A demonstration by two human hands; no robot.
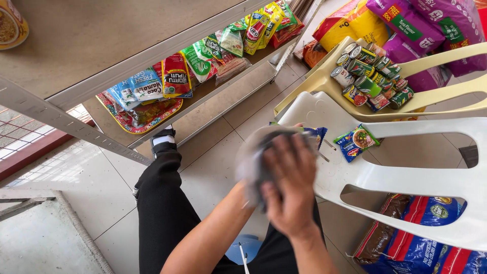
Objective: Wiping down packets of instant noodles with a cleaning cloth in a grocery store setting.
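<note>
My right hand (pixel 293 180) is blurred with motion, fingers spread over a dark item (pixel 268 152) that sits in a grey cloth (pixel 249 161). My left forearm reaches up from the lower left, and my left hand (pixel 247 199) is mostly hidden under the cloth, which it holds from below. Both hands hover just left of a white plastic chair (pixel 406 177). On its seat lie a blue food packet (pixel 356 142) and another blue packet (pixel 317 134) right behind the cloth.
A cream plastic chair (pixel 324 81) holds several tin cans (pixel 370 76). A metal shelf (pixel 76 45) fills the upper left, with snack packets (pixel 177 76) on its lower board. Sacks lie behind (pixel 421 25) and under (pixel 426 238) the chairs. My black-trousered leg (pixel 162 203) stretches over the tiled floor.
</note>
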